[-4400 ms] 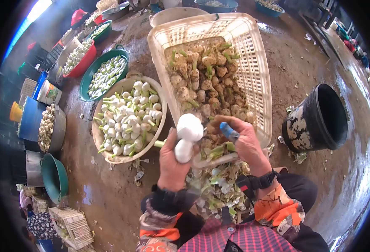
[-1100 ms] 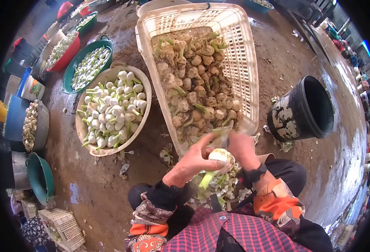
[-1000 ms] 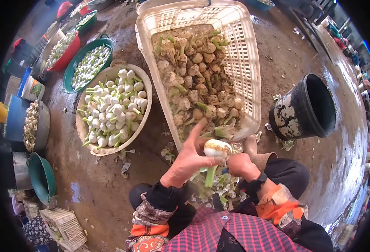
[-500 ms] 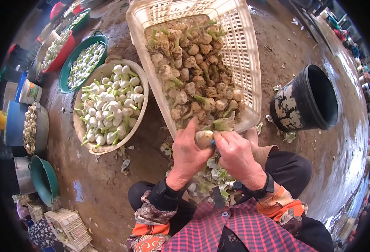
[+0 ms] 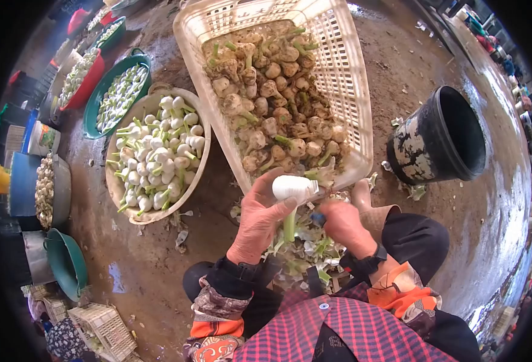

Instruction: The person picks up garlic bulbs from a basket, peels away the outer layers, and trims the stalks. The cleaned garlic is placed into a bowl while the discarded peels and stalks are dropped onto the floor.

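My left hand (image 5: 259, 218) is closed around a white garlic bulb (image 5: 290, 187), its green stem (image 5: 289, 228) hanging below the thumb. Just right of it, my right hand (image 5: 345, 224) is curled and smeared by motion, apart from the bulb. A small blue-ended tool (image 5: 318, 219) pokes out of its fingers; its blade, if any, cannot be made out. Beyond both hands a cream plastic crate (image 5: 342, 78) holds many unpeeled, soil-stained garlic bulbs (image 5: 290, 114). Peeled leaf scraps (image 5: 314, 256) lie beneath the hands, between the legs.
On the left a cream basin (image 5: 201, 158) holds cleaned white garlic with short green stems. A green tub (image 5: 90, 120) and a red tub (image 5: 97, 81) of garlic stand behind it. A tilted black bucket (image 5: 420, 148) is on the right. Wet patches mark the floor (image 5: 151, 265).
The bulb has gone from brownish to white on its visible side and its stem now points down. My right hand has pulled away from it, down and to the right.
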